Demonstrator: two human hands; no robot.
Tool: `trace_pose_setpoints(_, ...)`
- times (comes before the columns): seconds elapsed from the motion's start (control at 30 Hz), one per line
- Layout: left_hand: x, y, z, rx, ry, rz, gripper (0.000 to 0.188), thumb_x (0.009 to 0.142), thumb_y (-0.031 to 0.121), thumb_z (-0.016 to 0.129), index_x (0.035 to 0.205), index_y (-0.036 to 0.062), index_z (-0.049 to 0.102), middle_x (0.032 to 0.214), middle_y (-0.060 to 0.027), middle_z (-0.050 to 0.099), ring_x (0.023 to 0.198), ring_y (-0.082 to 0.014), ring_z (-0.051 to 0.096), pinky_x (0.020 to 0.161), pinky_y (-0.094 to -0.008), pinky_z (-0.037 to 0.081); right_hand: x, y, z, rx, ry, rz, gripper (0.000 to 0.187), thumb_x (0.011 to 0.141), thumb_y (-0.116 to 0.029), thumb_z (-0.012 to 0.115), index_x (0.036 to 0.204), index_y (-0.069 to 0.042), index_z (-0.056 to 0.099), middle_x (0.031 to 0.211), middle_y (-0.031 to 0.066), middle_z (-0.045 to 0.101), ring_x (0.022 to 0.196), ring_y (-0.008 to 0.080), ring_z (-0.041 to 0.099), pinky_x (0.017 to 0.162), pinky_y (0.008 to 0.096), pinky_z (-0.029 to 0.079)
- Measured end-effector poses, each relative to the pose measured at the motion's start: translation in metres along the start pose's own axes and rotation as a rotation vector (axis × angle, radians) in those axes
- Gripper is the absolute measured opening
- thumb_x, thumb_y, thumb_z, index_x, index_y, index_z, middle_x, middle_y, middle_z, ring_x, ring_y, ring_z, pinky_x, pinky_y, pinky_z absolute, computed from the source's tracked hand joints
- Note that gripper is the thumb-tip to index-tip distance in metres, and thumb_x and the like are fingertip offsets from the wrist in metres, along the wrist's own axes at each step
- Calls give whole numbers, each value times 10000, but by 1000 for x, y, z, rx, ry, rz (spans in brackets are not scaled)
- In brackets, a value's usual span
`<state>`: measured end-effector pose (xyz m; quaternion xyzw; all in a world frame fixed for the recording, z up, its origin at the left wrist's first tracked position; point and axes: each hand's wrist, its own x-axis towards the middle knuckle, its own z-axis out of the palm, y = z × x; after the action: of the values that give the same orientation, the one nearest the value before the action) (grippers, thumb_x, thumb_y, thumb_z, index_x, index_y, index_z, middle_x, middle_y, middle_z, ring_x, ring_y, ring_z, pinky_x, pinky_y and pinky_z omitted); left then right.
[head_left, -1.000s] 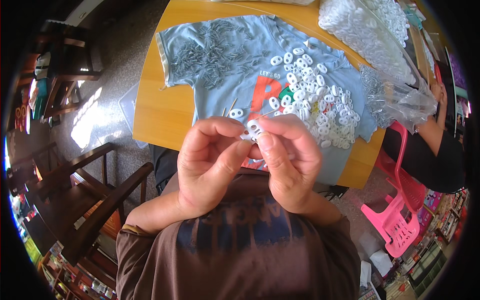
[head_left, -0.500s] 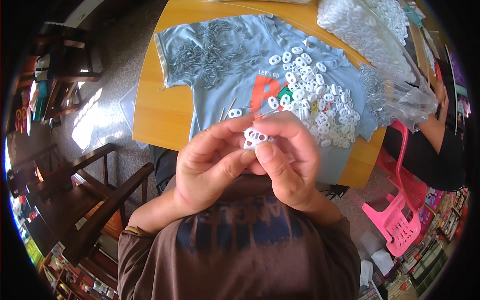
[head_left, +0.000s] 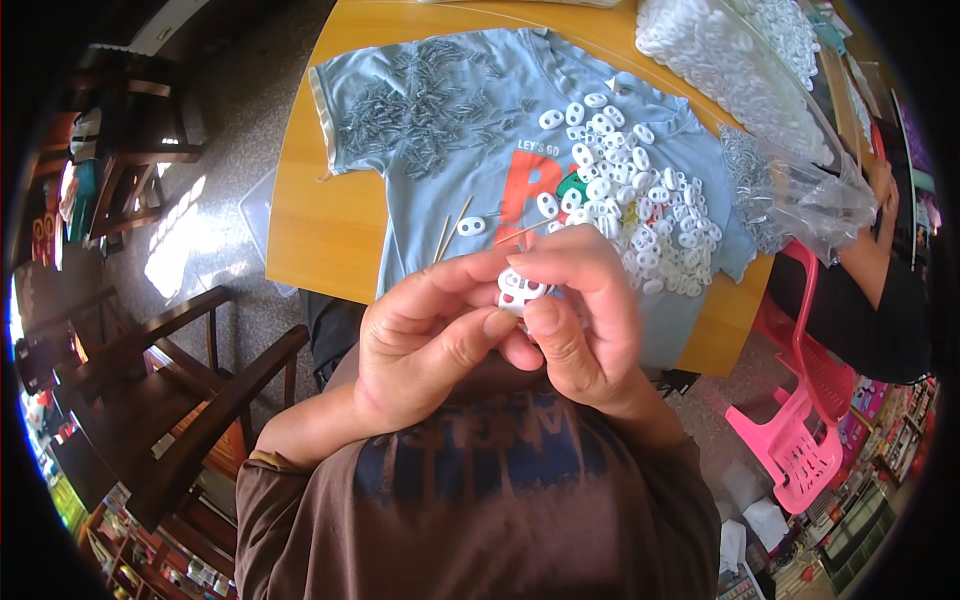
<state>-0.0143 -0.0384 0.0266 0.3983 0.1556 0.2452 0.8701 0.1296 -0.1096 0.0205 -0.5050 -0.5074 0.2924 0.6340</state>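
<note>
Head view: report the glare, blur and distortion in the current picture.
Head view: sunlight glares white on the floor at left; the clear plastic bag catches highlights; the dark wooden chair looks skewed near the black, rounded rim. Also in the head view, the right hand's outer edge seems slightly soft, and fine detail on the white pieces is too small to tell.

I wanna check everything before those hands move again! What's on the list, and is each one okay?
1. White plastic piece held by the left hand and right hand: ok.
2. Whole piece uncovered: not ok; fingertips hide some of it.
3. Insides of its holes lined up: cannot tell; too small.
4. Grey metal bits apart from the white pile on the blue shirt: ok.
5. Single loose white piece outside both hands: ok.
</note>
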Motion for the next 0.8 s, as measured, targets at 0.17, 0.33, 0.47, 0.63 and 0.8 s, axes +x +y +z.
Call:
trace_pose_setpoints(0.17, -2, -2, 0, 7, -14, 33, 374, 887, -43, 484, 1253, -36, 410, 1041, -144, 595, 817, -165, 617, 760, -271, 508, -2, 0, 4, -166, 5, -121, 225, 870, -86, 522, 1077, 3, 511, 847, 89, 572, 646, 207, 513, 585, 324, 418)
trace_pose_setpoints(0.33, -3, -1, 3, 32, -3, 24, 375, 885, -40, 490, 1252, -32, 411, 1022, -132, 599, 824, -157, 610, 760, -264, 503, -2, -2, 6, -154, 15, -122, 208, 876, -100, 515, 1053, 8, 511, 797, 89, 576, 581, 205, 487, 532, 331, 401)
trace_pose_setpoints(0.47, -4, 0, 4, 18, 9, 8, 368, 884, -35, 499, 1243, -31, 421, 1003, -119, 602, 812, -143, 602, 742, -252, 497, -1, 0, 5, -168, 3, -155, 194, 878, -105, 515, 1030, 15, 510, 768, 92, 567, 551, 203, 470, 509, 330, 390)
trace_pose_setpoints(0.63, -5, 2, 3, 16, 19, -21, 354, 879, -38, 507, 1226, -33, 433, 991, -116, 605, 792, -134, 599, 720, -245, 499, -1, 1, 8, -148, 14, -157, 178, 879, -95, 508, 1019, 15, 510, 756, 96, 563, 547, 202, 470, 507, 330, 390)
trace_pose_setpoints(0.8, -5, -1, 3, 10, 32, 4, 328, 870, -48, 517, 1192, -33, 453, 977, -119, 610, 765, -131, 602, 696, -239, 504, -1, 3, 11, -151, 44, -167, 141, 879, -80, 500, 987, 10, 511, 755, 96, 565, 546, 199, 474, 507, 327, 393)
